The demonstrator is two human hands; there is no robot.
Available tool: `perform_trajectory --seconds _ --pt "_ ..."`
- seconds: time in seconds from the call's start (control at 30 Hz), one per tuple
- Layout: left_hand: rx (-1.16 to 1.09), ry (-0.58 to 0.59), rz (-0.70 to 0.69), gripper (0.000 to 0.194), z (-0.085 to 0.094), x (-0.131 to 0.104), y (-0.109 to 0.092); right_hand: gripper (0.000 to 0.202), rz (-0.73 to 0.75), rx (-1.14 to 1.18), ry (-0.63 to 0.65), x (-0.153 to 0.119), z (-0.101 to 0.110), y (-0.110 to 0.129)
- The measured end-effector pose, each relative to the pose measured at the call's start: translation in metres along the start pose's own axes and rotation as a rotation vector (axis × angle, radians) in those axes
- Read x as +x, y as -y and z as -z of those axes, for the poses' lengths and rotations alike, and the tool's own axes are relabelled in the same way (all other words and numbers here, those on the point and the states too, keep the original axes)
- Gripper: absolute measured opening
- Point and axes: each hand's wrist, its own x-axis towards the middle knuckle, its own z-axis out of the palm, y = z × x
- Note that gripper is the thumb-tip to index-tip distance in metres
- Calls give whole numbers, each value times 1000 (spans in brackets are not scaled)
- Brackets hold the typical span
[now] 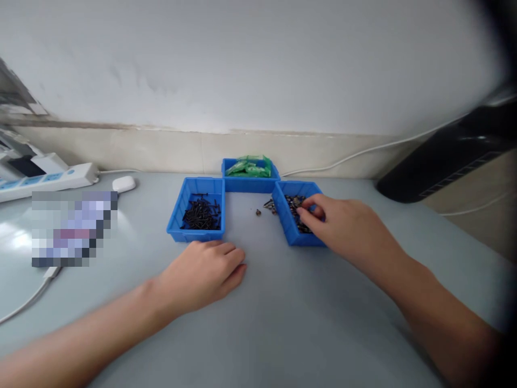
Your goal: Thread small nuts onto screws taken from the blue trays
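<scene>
My right hand reaches into the right blue bin, thumb and fingertips closed in a pinch among small metal parts. What sits between those fingertips is too small to make out. On the table just in front of the left blue bin, my left hand rests with its fingers curled and closed; their inner side is hidden. Black screws lie heaped in that left bin. Between the bins, a few loose metal parts and one small brassy piece lie on the table.
A third blue bin at the back holds green plastic packets. A power strip, a white case and a blurred-out device with a cable are at left. A black appliance stands at back right.
</scene>
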Motion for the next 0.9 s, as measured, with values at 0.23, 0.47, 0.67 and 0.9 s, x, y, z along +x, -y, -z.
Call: perform_trajectory --seconds 0.23,0.47,0.67,0.9 --pt "18 -12 -17 19 -2 -1 2 19 468 -132 -29 4 -4 37" --pt "17 -12 -29 18 -2 -2 2 21 525 -308 162 28 -21 67" --pt "-3 3 -16 19 -4 -1 3 17 597 -216 190 17 -16 69" --pt "-90 -59 156 15 -7 2 1 15 394 570 262 -14 -10 61"
